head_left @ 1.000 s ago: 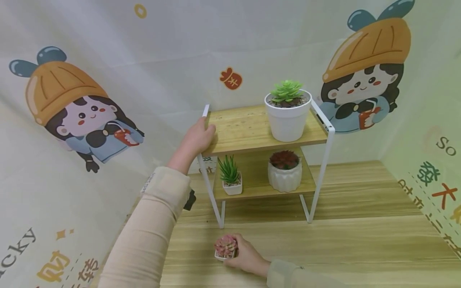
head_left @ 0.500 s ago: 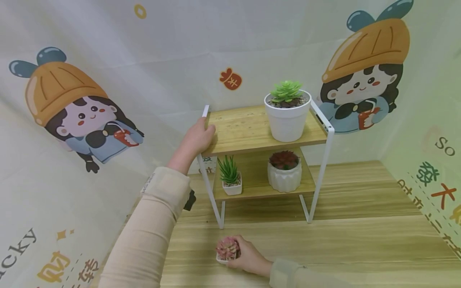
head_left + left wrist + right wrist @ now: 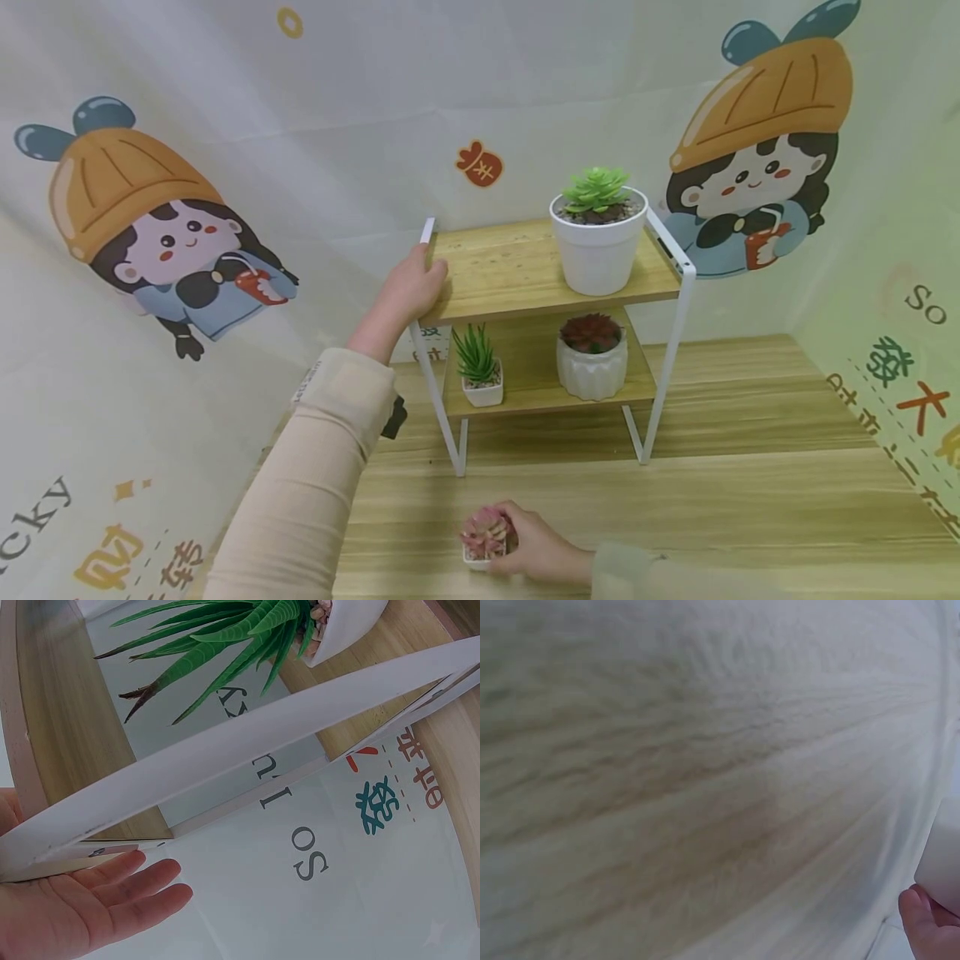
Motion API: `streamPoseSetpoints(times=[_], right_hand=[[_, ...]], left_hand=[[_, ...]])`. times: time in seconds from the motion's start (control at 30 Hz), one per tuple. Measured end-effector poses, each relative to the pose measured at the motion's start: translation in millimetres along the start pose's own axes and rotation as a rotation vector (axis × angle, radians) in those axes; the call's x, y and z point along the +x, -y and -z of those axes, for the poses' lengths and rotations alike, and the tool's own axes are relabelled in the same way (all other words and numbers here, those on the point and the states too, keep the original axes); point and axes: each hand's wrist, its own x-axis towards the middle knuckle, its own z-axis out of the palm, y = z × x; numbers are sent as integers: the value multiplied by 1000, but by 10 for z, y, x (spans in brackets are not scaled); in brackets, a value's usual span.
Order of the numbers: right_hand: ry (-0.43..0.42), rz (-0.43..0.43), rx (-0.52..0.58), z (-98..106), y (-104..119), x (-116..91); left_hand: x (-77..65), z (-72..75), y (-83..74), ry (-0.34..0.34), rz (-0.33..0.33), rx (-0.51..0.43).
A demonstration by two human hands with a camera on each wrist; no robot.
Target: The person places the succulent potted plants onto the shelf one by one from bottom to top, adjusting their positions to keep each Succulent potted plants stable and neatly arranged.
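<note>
My left hand (image 3: 412,283) holds the top left corner of a two-tier shelf (image 3: 495,258) with wooden boards and a white metal frame. In the left wrist view, the fingers (image 3: 142,889) lie along the outside of the white frame (image 3: 225,750). Lower down, my right hand (image 3: 542,546) pinches a small potted pink succulent (image 3: 483,537) by its white square pot, just above or on the table; I cannot tell which. In the right wrist view, the thumb (image 3: 919,919) touches the white pot (image 3: 941,859) at the right edge.
On the top board stands a green succulent in a white pot (image 3: 600,242). The lower board bears a spiky green plant (image 3: 480,367) and a dark red succulent in a ribbed white pot (image 3: 592,358). A printed cloth (image 3: 360,108) hangs behind the wood-grain table (image 3: 712,500).
My right hand and the potted pink succulent have moved slightly right and towards me. The left hand and the shelf have stayed in place.
</note>
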Motion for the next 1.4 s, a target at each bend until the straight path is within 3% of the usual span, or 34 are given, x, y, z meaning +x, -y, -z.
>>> streamPoseSetpoints(times=[0.2, 0.63, 0.9, 1.23, 1.4], right_hand=[[45, -20, 82, 155, 133, -122], [58, -27, 4, 536, 571, -274], [74, 3, 31, 817, 907, -265], [53, 15, -28, 1093, 1234, -217], [63, 70, -4, 1202, 1386, -202]], left_hand=[[-12, 10, -10, 0, 2, 2], [-6, 9, -1, -5, -12, 5], [10, 2, 9, -5, -23, -3], [2, 0, 16, -6, -21, 3], [6, -5, 8, -4, -23, 6]])
